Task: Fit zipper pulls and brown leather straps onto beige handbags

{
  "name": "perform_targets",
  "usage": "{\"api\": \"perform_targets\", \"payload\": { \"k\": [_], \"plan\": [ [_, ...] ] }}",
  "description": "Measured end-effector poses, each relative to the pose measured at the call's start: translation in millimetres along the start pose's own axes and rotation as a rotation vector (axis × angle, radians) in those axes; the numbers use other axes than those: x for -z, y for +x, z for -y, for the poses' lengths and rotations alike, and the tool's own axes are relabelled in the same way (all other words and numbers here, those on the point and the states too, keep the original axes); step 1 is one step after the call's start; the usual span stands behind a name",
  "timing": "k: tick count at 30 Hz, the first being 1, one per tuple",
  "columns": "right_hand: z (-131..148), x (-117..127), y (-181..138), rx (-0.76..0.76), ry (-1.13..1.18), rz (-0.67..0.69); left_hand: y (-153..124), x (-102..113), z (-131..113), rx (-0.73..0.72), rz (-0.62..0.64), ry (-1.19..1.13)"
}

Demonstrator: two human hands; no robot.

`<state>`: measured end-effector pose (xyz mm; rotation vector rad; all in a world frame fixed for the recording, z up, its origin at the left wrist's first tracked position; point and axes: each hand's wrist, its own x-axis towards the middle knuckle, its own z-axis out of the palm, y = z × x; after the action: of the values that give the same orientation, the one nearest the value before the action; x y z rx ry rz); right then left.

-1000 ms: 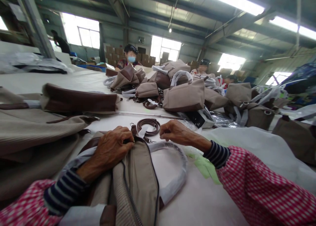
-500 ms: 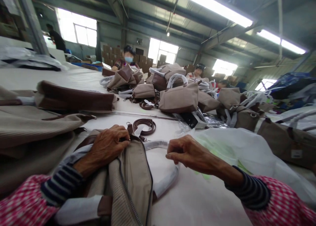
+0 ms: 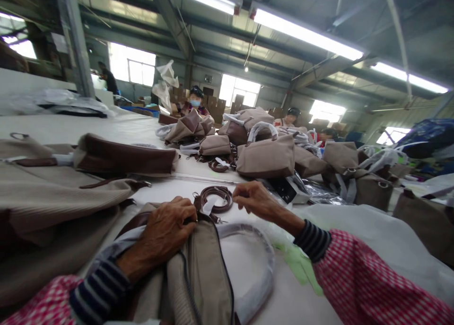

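A beige handbag (image 3: pixel 202 268) lies in front of me on the white table, zipper up, with a handle wrapped in white film (image 3: pixel 248 249). My left hand (image 3: pixel 165 232) is closed on the bag's far end near the zipper. My right hand (image 3: pixel 253 199) reaches over to a coiled brown leather strap (image 3: pixel 216 199) lying just beyond the bag; its fingers are curled together at the strap's edge. Whether they grip the strap I cannot tell.
Flat beige and brown bags (image 3: pixel 71 183) are stacked at my left. A pile of finished handbags (image 3: pixel 266 154) fills the table's middle and right. White wrapping (image 3: pixel 372 235) lies by my right arm. Other people sit at the far side.
My right hand has gone from near the bag's wrapped handle forward to the coiled strap. My left hand stays closed on the bag's end. The view has tilted slightly.
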<state>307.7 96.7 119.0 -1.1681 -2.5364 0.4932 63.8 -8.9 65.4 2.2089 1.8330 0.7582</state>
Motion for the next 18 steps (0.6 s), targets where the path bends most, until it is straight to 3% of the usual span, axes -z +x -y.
{"api": "perform_targets", "payload": {
  "k": [3,6,9,13,18],
  "plan": [
    [-12,3,69,-0.035,-0.486,-0.094,-1,-1,-1,-0.003,-0.006,-0.015],
    [-21,-3,130,-0.058,-0.610,-0.072,-1,-3,0,0.017,-0.009,-0.029],
    [-30,-15,171,-0.045,-0.676,-0.005,-2,-8,3,0.033,-0.014,-0.050],
    [-48,-28,195,-0.018,-0.719,0.081,-3,-16,8,0.038,-0.041,-0.054],
    [-63,-33,194,0.028,-0.700,0.108,-2,-16,8,0.052,-0.032,-0.053]
  ]
}}
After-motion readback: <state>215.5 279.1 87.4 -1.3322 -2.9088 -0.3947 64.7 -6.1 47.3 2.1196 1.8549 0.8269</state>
